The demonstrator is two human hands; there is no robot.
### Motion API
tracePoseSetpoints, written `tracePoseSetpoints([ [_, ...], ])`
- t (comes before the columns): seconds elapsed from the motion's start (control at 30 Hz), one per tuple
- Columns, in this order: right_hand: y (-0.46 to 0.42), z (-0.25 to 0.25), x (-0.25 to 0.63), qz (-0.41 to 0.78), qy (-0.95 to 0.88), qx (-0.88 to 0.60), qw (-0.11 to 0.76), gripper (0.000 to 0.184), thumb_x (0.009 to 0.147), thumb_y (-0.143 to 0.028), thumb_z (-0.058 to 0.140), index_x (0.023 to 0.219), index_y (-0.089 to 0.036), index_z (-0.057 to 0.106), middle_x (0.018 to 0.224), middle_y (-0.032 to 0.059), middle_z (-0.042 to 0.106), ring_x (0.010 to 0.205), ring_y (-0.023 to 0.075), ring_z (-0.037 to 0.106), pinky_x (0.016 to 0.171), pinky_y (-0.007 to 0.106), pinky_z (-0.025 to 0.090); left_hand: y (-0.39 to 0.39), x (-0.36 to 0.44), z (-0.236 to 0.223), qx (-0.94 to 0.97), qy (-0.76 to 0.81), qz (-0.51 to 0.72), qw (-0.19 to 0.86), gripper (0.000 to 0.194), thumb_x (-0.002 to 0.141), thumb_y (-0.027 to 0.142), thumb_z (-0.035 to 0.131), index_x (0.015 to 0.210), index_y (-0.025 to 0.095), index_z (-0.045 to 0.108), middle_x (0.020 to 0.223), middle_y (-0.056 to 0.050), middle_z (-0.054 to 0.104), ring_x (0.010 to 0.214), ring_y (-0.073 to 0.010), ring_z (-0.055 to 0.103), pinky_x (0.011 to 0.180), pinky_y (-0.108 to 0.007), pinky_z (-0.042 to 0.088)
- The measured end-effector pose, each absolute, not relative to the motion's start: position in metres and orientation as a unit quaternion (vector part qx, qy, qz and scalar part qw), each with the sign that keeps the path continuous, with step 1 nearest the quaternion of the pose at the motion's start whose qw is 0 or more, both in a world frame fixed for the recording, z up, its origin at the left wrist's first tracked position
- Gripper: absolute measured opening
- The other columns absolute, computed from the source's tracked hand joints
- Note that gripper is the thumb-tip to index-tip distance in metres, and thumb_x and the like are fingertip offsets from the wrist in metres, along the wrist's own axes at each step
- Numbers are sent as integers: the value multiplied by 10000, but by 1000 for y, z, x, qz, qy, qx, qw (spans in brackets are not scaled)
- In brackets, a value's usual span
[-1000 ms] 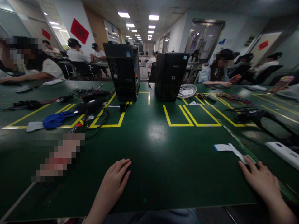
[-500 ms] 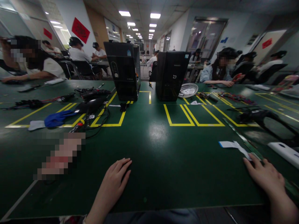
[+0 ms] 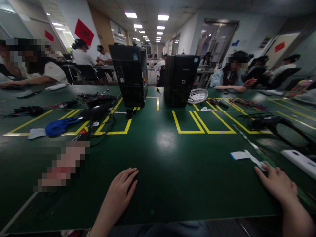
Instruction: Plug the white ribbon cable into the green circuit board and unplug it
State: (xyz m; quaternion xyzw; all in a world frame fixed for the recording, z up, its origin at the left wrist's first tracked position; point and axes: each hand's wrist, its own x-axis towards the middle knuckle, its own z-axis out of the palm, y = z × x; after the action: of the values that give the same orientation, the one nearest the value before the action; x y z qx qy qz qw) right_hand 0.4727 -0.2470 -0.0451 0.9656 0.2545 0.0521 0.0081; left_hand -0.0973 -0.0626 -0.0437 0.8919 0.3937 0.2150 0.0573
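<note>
Left hand (image 3: 120,187) lies palm-down on the green table (image 3: 158,164), fingers loosely together.

Left hand (image 3: 120,188) flat on green desk (image 3: 163,177), fingers together | right hand (image 3: 277,184) on green circuit strip (image 3: 264,156), beside white ribbon cable (image 3: 247,156) | two black computer towers (image 3: 129,77) upright behind

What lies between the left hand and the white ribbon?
Only green tabletop shows between the left hand and the ribbon, in the head view.
</note>
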Motion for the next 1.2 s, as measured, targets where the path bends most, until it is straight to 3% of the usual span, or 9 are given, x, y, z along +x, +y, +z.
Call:
tracePoseSetpoints([
  [0.3, -244, -41, 462, 48, 270, 961, -26, 774, 876, -583, 121, 1222, -33, 543, 1246, 284, 483, 1221, 397, 418, 947, 541, 353, -63, -97, -44, 891, 397, 212, 60, 360, 972, 323, 425, 1292, 226, 558, 1300, -73, 585, 1203, -264, 540, 1010, -485, 462],
  [0.47, -247, -36, 452, 113, 313, 942, -34, 736, 885, -573, 141, 1227, -71, 557, 1420, 245, 377, 1333, 409, 290, 1008, 538, 319, -63, -97, -43, 889, 398, 218, 63, 355, 968, 320, 432, 1285, 235, 567, 1296, -65, 591, 1196, -259, 547, 1010, -480, 463],
  [0.6, -248, -36, 449, 97, 364, 925, -42, 657, 903, -510, 193, 1300, -104, 525, 1309, 197, 515, 1181, 362, 470, 998, 457, 372, -64, -97, -42, 886, 401, 223, 65, 355, 969, 323, 433, 1286, 238, 568, 1297, -59, 591, 1201, -257, 543, 1021, -474, 454],
  [0.7, -248, -42, 449, 91, 405, 908, -61, 627, 898, -493, 222, 1259, -106, 559, 1262, 193, 549, 1183, 345, 484, 1021, 448, 366, -64, -96, -42, 887, 402, 219, 65, 355, 968, 314, 435, 1285, 228, 570, 1300, -63, 588, 1202, -259, 539, 1024, -474, 451],
  [0.83, -242, -48, 436, 80, 460, 872, -149, 566, 861, -498, 309, 1170, -118, 593, 1236, 176, 559, 1196, 308, 504, 1029, 443, 389, -63, -96, -43, 888, 398, 220, 63, 350, 968, 311, 432, 1272, 218, 578, 1290, -71, 594, 1193, -263, 544, 1019, -475, 453],
  [1.07, -197, -44, 336, 15, 577, 780, -244, 466, 922, -466, 346, 1186, -180, 602, 1260, 130, 575, 1224, 266, 498, 1037, 479, 400, -65, -96, -42, 888, 402, 212, 67, 354, 973, 302, 430, 1296, 229, 554, 1311, -69, 577, 1214, -258, 528, 1030, -478, 441],
  [1.2, -171, -37, 250, -29, 674, 706, -215, 432, 953, -434, 373, 1280, -228, 565, 1357, 102, 525, 1319, 262, 413, 1109, 542, 294, -64, -97, -42, 889, 398, 215, 70, 350, 969, 297, 439, 1290, 227, 559, 1305, -77, 581, 1206, -263, 535, 1022, -483, 446],
])
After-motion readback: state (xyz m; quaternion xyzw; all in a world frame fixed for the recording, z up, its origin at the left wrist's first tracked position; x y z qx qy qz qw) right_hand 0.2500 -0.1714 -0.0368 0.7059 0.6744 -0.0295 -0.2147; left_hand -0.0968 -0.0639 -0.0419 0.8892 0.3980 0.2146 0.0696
